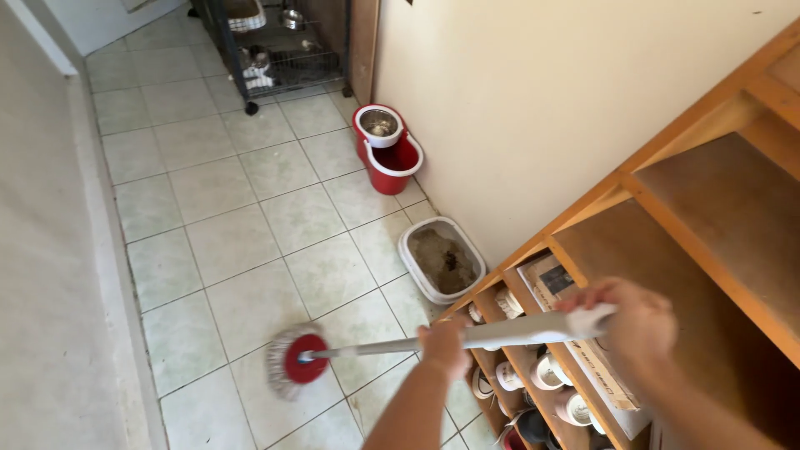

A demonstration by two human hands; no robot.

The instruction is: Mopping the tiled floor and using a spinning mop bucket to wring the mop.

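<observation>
Both of my hands grip a spin mop. Its round red and white head [296,360] rests on the pale tiled floor [250,225] at the lower left. The grey metal handle [375,347] runs from the head to the right. My left hand [444,343] is closed around the middle of the handle. My right hand [627,321] holds the white upper end of the handle, over the wooden shelves.
A red mop bucket [388,150] with a steel spinner stands against the cream wall. A white litter tray [441,259] lies below it. Wooden stairs [708,233] with shelves of cups [546,372] fill the right. A wire cart [275,50] stands at the far end.
</observation>
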